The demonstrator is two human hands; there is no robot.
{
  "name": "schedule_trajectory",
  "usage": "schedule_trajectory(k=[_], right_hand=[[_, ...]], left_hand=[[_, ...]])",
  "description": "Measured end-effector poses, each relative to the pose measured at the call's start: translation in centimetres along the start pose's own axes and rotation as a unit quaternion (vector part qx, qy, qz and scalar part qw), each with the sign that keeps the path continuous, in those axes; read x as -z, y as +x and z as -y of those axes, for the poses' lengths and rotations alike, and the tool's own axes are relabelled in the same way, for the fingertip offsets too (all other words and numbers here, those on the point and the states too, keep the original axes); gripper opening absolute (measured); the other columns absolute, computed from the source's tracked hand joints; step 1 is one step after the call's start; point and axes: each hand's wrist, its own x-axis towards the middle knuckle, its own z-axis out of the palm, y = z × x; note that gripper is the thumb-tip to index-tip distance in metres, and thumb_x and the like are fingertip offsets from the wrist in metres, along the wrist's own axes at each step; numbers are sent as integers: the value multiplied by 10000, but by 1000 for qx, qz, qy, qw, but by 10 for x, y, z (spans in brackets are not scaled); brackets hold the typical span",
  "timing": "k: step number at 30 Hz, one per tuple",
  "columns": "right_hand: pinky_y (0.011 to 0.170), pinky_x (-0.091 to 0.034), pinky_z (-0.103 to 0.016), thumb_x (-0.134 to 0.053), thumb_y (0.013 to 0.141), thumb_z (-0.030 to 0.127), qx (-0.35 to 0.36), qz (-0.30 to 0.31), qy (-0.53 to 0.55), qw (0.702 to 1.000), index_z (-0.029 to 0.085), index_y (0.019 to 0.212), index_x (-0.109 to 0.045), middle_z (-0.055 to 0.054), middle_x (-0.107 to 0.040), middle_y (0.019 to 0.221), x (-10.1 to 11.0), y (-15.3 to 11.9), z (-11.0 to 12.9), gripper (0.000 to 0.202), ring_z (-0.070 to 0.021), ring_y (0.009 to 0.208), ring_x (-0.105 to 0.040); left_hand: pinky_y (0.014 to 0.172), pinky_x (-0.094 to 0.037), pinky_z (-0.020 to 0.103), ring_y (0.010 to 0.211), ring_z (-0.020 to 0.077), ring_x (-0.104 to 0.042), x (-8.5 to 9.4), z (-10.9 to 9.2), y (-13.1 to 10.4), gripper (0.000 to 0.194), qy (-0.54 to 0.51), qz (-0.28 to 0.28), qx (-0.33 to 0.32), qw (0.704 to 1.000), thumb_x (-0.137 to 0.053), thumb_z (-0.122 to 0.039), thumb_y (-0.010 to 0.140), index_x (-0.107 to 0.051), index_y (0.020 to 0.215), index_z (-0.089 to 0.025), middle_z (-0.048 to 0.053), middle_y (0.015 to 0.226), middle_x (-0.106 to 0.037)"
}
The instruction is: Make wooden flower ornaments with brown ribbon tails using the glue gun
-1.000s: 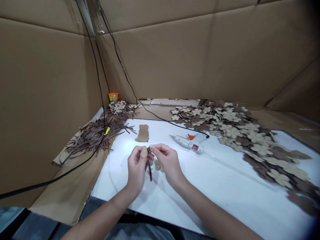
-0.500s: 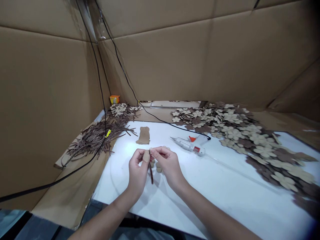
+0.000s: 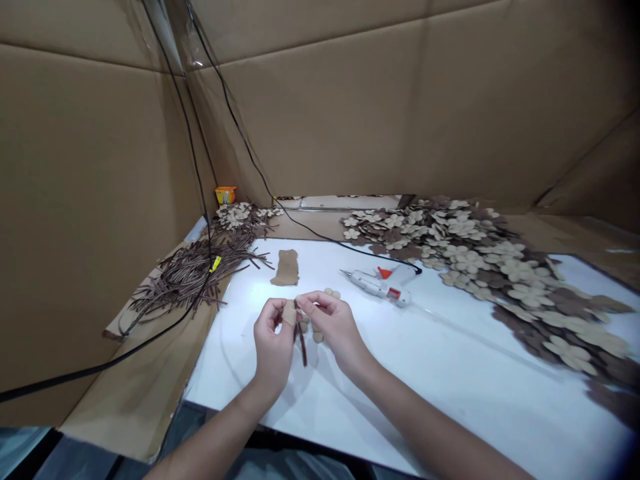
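Above the white tabletop, my left hand and my right hand meet, each with thumb and fingers pinched together. A thin dark brown strip hangs down from between their fingertips. Something beige covers the tip of my left thumb; I cannot tell if it is a wrapping or a held piece. The upper end of the strip is hidden by the fingers. Just behind my hands, beige flower cutouts lie on the table, partly covered.
A white glue gun with an orange-red trigger lies beyond my right hand. Beige and brown flower cutouts pile up at right. Brown strips heap at left, near a black cable. A brown scrap lies ahead. Cardboard walls surround the table.
My hands stay pinched together around the strip, with only a slight shift of the fingers. The whole view has tilted a little, so things appear slightly higher.
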Motion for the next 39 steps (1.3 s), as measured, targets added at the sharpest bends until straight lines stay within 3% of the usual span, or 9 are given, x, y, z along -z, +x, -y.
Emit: schedule_trajectory(k=[4, 8, 15, 20, 23, 29, 31, 36, 39], right_hand=[[632, -476, -292, -472, 831, 448, 81, 87, -158, 980, 200, 911, -676, -52, -666, 897, 38, 15, 13, 330, -151, 667, -573], [942, -398, -375, -485, 847, 363, 159, 228, -372, 885, 274, 1081, -631, -63, -573, 1174, 79, 14, 14, 290, -231, 1094, -509], [808, -477, -319, -441, 881, 307, 161, 255, -525, 796, 297, 1202, -532, -73, -543, 1111, 82, 2, -13, 334, -200, 978, -569], [694, -498, -338, -518, 834, 355, 156, 192, -585, 772, 224, 1036, -555, -76, -575, 1010, 77, -1, -30, 244, -232, 905, -574], [678, -488, -369, -561, 794, 433, 152, 147, -609, 765, 191, 1063, -542, -99, -587, 1000, 78, -6, -32, 362, -274, 902, -569], [701, -479, -295, -422, 885, 384, 91, 126, -472, 868, 249, 960, -590, -41, -609, 926, 74, -6, -7, 229, -186, 837, -584], [681, -481, -289, -418, 891, 333, 95, 147, -450, 876, 247, 916, -608, -33, -613, 871, 73, -1, -5, 211, -174, 797, -579], [872, -453, -375, -441, 866, 200, 242, 232, -484, 808, 228, 1140, -571, -98, -564, 1124, 86, 14, -21, 305, -226, 1063, -503], [864, -468, -364, -462, 867, 212, 249, 264, -512, 778, 240, 1190, -550, -99, -549, 1149, 93, 16, -30, 336, -227, 1058, -504]], left_hand=[[524, -385, 190, 532, 88, -461, 5, 0, -2, 271, -31, 2, 57, 998, -542, -378, 835, -479, 672, -171, -30, 594, -499], [465, -343, 180, 496, 79, -440, 17, 4, -7, 286, -18, 20, 109, 994, -569, -407, 808, -504, 668, -166, -32, 578, -512], [489, -350, 196, 488, 85, -441, 26, 5, -12, 273, 32, 70, 133, 988, -565, -391, 802, -516, 654, -166, -22, 572, -539], [476, -329, 204, 473, 94, -434, 22, 7, -12, 245, 127, 131, 153, 971, -538, -319, 807, -514, 611, -174, -15, 548, -548], [463, -327, 203, 462, 94, -435, 18, 10, -10, 206, 144, 153, 171, 963, -523, -292, 801, -511, 629, -180, -16, 563, -553], [453, -319, 201, 439, 89, -416, 8, 10, -5, 196, 139, 173, 161, 962, -511, -250, 793, -505, 610, -179, -33, 521, -499], [465, -328, 199, 445, 90, -422, 6, 11, -4, 190, 146, 172, 153, 962, -512, -234, 790, -512, 609, -176, -39, 506, -486], [445, -328, 190, 431, 81, -426, 5, 14, -1, 206, 153, 168, 161, 960, -488, -241, 809, -502, 615, -173, -39, 526, -501], [437, -332, 191, 423, 81, -436, 7, 17, -1, 226, 161, 161, 171, 959, -473, -265, 822, -489, 616, -175, -35, 537, -512]])
